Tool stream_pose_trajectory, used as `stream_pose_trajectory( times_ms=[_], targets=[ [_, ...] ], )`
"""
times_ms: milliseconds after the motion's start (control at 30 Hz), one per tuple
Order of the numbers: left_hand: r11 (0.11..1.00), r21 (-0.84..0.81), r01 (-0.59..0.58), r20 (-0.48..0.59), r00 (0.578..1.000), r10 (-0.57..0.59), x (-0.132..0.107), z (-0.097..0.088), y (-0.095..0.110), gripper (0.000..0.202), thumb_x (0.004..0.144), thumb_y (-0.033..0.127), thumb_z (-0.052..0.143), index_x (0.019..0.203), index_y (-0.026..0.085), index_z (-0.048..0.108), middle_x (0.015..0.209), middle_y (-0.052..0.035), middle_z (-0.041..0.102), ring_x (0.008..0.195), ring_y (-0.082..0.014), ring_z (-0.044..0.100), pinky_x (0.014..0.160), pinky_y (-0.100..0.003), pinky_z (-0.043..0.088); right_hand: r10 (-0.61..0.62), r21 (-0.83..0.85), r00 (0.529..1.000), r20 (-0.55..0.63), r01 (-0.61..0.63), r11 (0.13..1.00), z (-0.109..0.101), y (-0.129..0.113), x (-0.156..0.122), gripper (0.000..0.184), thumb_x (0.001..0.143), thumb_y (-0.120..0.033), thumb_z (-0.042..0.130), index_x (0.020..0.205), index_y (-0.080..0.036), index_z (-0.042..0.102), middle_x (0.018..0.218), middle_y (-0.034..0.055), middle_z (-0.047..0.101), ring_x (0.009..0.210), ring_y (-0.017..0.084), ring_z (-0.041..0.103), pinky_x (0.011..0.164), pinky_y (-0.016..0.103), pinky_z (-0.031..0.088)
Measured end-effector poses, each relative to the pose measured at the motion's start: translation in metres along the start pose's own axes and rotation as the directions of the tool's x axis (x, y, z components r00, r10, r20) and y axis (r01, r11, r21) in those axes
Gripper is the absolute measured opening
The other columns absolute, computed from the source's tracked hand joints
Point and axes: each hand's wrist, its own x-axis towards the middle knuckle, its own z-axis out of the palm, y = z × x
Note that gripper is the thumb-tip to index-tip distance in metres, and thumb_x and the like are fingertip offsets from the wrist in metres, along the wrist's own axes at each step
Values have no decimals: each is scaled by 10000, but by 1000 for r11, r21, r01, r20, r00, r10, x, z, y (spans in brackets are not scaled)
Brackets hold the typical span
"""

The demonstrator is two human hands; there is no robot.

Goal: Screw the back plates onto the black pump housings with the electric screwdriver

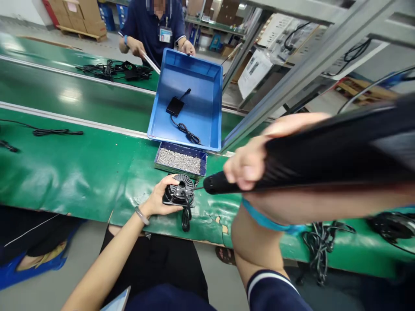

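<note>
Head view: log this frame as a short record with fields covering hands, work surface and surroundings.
Left hand: holds black round device with its cord
Right hand: grips black tool, thin bit pointing at the device; whether it touches is unclear
Surface: green mat
Beyond device: tray of small metal pieces
Blue bin: contains black adapter with cable
Co-worker: across bench, one hand at bin's rim

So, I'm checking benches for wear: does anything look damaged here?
Yes: the green mat is torn near its front edge, to the right of the black device in the left hand. Tan patches show through there, breaking up the otherwise green surface.
</note>
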Motion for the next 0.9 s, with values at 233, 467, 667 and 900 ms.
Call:
stream_pose_trajectory(
  times_ms=[233,467,667,900],
  targets=[
    [999,18,-39,8,999,39,10,11,2,855,652,364,934,1368,257,479,1432,-177,586,1396,-388,550,1169,-583,424,22,84,982,187,-38,996,27,7,17,399,740,-645,813,757,-252,748,474,-14,600,334,175,508,309,299,396],
    [994,64,-92,-22,995,94,19,14,15,759,711,465,871,1340,253,503,1273,-125,681,1335,-368,598,1103,-526,491,55,118,975,214,-81,990,30,34,7,447,736,-646,824,831,-215,751,507,-6,609,347,154,507,360,297,436],
    [993,99,-67,-29,997,70,24,15,28,690,734,495,831,1298,255,513,1259,-133,685,1257,-361,642,1039,-500,495,6,103,985,175,-24,994,33,41,-2,308,785,-518,849,835,-234,738,462,-45,548,300,122,407,331,275,365],
    [993,114,-30,-16,999,32,22,16,27,715,712,516,839,1299,256,524,1270,-139,683,1257,-372,633,1042,-491,471,35,146,987,159,-59,987,27,50,-10,288,860,-540,763,860,-254,728,480,-40,545,325,138,412,379,288,374]
  ],
)
